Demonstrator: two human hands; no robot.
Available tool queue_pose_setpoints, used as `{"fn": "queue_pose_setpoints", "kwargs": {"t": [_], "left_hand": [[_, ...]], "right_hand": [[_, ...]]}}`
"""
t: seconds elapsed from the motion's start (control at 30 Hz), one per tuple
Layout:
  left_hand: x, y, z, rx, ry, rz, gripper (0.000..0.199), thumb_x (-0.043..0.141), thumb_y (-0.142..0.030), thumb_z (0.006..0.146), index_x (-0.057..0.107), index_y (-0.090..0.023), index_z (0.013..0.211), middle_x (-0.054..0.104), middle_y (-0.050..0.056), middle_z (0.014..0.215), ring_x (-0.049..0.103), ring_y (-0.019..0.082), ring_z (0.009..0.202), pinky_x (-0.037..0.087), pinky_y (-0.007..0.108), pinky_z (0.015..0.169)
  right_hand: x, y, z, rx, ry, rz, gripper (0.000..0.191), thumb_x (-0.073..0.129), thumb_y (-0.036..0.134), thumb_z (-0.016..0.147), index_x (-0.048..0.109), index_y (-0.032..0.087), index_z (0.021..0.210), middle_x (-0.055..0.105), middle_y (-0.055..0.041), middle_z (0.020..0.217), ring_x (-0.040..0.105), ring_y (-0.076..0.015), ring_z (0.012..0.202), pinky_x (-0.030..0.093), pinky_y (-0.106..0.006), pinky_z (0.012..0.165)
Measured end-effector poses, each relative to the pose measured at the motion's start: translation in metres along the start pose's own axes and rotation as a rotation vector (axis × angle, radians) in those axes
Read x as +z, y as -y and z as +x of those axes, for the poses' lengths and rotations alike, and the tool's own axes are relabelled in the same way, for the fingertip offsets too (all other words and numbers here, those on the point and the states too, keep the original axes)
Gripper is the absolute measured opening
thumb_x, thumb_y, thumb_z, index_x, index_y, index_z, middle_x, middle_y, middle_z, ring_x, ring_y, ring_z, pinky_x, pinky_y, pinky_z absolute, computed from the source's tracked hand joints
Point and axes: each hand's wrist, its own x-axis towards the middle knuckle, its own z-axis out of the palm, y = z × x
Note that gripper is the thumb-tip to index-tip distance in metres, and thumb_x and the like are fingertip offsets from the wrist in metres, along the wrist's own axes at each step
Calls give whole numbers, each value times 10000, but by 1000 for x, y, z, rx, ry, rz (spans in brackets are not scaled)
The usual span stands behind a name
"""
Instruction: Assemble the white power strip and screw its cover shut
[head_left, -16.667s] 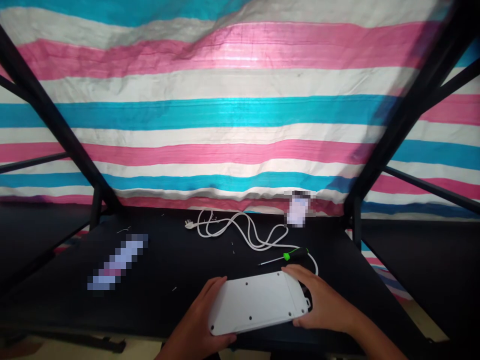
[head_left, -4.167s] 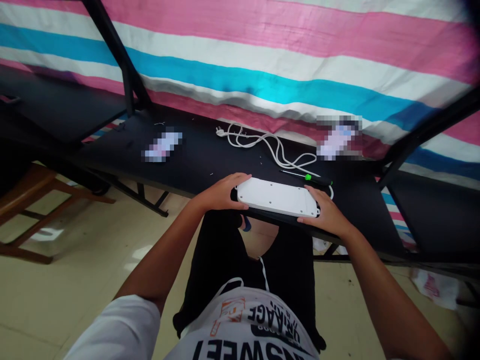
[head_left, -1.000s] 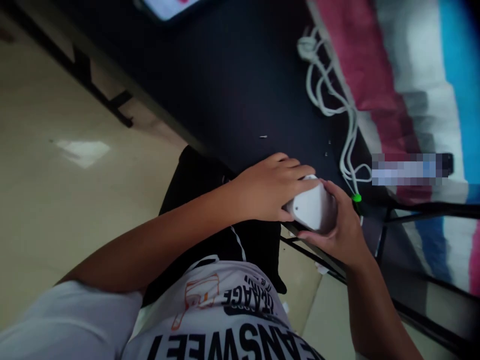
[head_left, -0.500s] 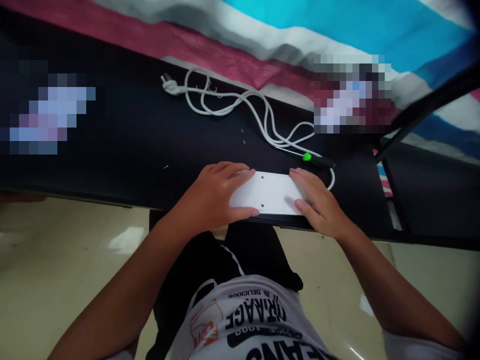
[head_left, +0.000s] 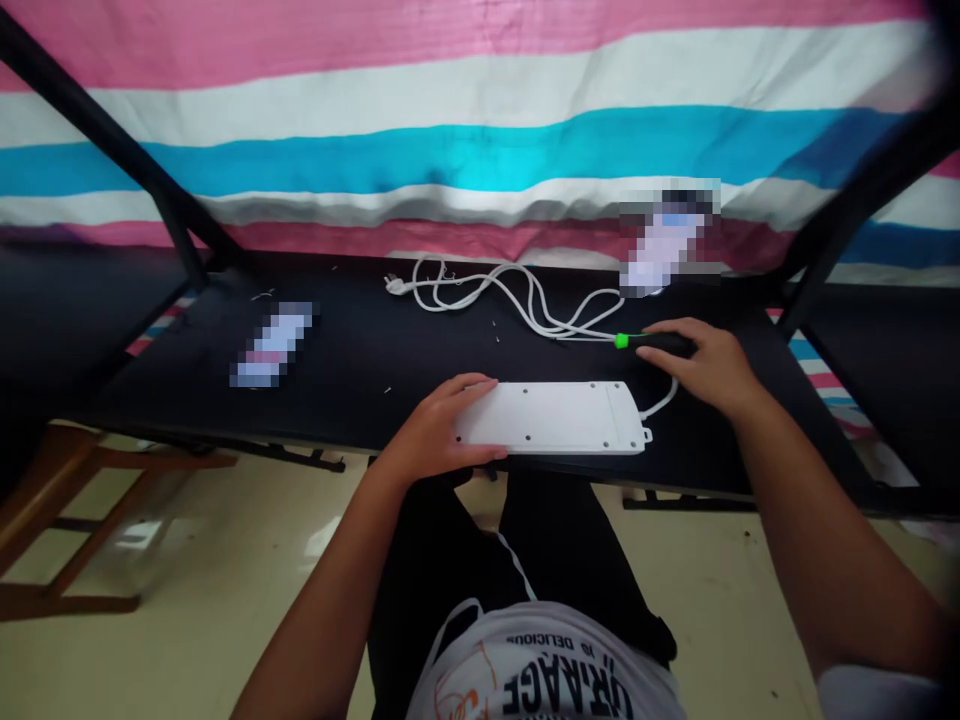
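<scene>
A white power strip (head_left: 562, 417) lies face down near the front edge of the black table, its back dotted with several screw holes. My left hand (head_left: 442, 430) grips its left end, thumb along the near side and fingers over the far side. Farther right, my right hand (head_left: 709, 365) has its thumb and fingers around the black handle of a screwdriver (head_left: 660, 345) with a green collar. The screwdriver's thin shaft points left across the table, beside the white power cord (head_left: 536, 310). This cord loops behind the strip and ends in a plug (head_left: 396, 285).
Small loose screws (head_left: 496, 332) lie behind the strip, another screw (head_left: 388, 390) to its left. Blurred-out phone-like objects stand at left (head_left: 274, 345) and back right (head_left: 664, 245). A striped sheet (head_left: 450, 150) hangs behind the black table (head_left: 360, 340). A wooden stool (head_left: 82, 520) is lower left.
My right hand has left the strip's right end and moved to the screwdriver handle. My left hand stays on the strip. The view has turned and tilted up.
</scene>
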Motion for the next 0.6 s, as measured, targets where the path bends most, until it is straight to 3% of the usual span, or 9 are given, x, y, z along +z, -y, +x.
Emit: {"fn": "queue_pose_setpoints", "kwargs": {"t": [0.07,0.13,0.3,0.47,0.6], "left_hand": [[0,1,-2,-4,-9,-6,840,899,-513,769,578,-249,1499,578,148,1527,584,325,1394,460,514,1196],[1,1,-4,-5,-20,-13,839,902,-515,765,583,-249,1494,578,149,1526,584,322,1393,459,511,1198],[2,-3,-6,-12,-50,-25,834,918,-498,750,597,-246,1479,579,142,1526,579,314,1404,449,491,1213],[1,-3,-7,-28,-58,-39,856,927,-533,724,608,-267,1472,588,132,1522,581,317,1403,461,476,1210],[1,-2,-7,-30,-60,-42,859,930,-521,727,603,-256,1475,582,134,1527,575,315,1407,445,475,1223]], "right_hand": [[-3,18,10,127,-97,207,389,922,480,730,789,219,987,718,-33,818,628,-179,679,530,-354,666],[1,39,28,182,-187,484,432,961,437,683,728,198,957,685,-13,769,641,-161,634,516,-314,590],[42,80,83,82,-155,793,526,951,435,684,564,251,990,705,10,830,729,-191,667,499,-265,466],[84,73,96,124,-250,811,513,852,586,747,501,286,970,732,31,827,697,-185,582,577,-335,496],[91,56,84,114,-289,758,503,869,570,727,513,286,942,741,0,820,653,-192,522,571,-373,464]]}}
